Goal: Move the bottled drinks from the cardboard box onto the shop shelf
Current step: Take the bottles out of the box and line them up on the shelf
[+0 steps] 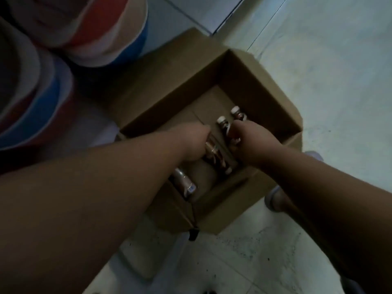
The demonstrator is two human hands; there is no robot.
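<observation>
Floor [318, 81]: pale tiles, dim light, dark specks on the near tiles; I see grout lines running off to the far side.

Sacks [89, 28]: large, rounded, banded red, white and blue, stacked at my left beside the box.

Cardboard box [250, 81]: open, flaps out, standing on the tiles, bare bottom showing at its far end.

Left hand [191, 143]: down inside the box, clenched around a dark bottle [214, 155] lying at the near end.

Right hand [248, 141]: also in the box, fingers curled among the bottles; what it grips I cannot tell.

Two white-capped bottles [222, 122]: just beyond my right hand.

One more bottle [186, 185]: under my left forearm, near corner.
</observation>
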